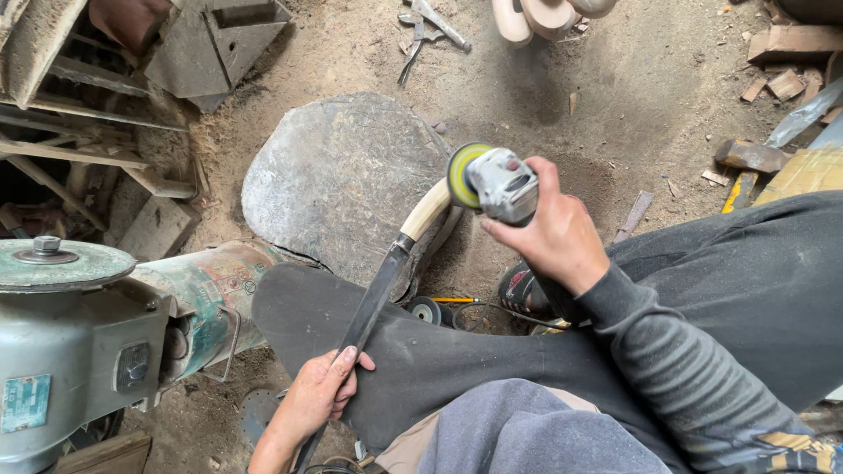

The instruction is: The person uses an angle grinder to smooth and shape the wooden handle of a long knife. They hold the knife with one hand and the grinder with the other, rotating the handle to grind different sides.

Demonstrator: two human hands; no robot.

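Sanding looks to be under way on the pale wooden handle (426,211) of a long knife, with the angle grinder (496,183) as the landmark for everything else. The right hand (549,233) is wrapped fully round the grinder's grey body, fingers closed, and the yellow-rimmed disc (458,174) at the grinder's near end touches the upper curve of the handle. Below and to the left of the grinder the dark blade (373,303) runs down across the person's knee to the left hand (320,395), which is closed round the blade's lower end, thumb on top.

As a judgement, the shaping is well along: the handle already reads smooth and rounded where the disc meets it, though its far side is hidden, so what is left there may be more than it seems. The ferrule end, just below the grinder, looks untouched by the disc.

For room, the flat grey stone (342,189) lies directly left of the grinder and under the handle, its edge close beneath the work. Farther left of the grinder stands a green bench machine (79,333) with a round wheel on top, well apart. Above the grinder the dirt floor (615,79) is open; to its right lie wood scraps (781,83) and a hammer head (751,156), clear of the hands
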